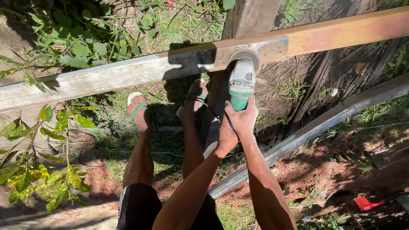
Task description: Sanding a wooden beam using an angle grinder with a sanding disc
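While both hands (236, 125) grip it, grinder (241, 83) touches beam (128, 74).

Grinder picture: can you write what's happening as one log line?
hands: right hand and left hand grip green-and-white angle grinder | contact: disc on long grey-and-orange wooden beam | footing: green flip-flops on grass

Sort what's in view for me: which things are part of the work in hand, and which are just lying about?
In use:
- green and grey grinder, gripped by right hand and left hand
- long wooden beam, with the grinder's disc against it

Lying about:
- second beam, lower down
- red object on the ground
- leafy branch
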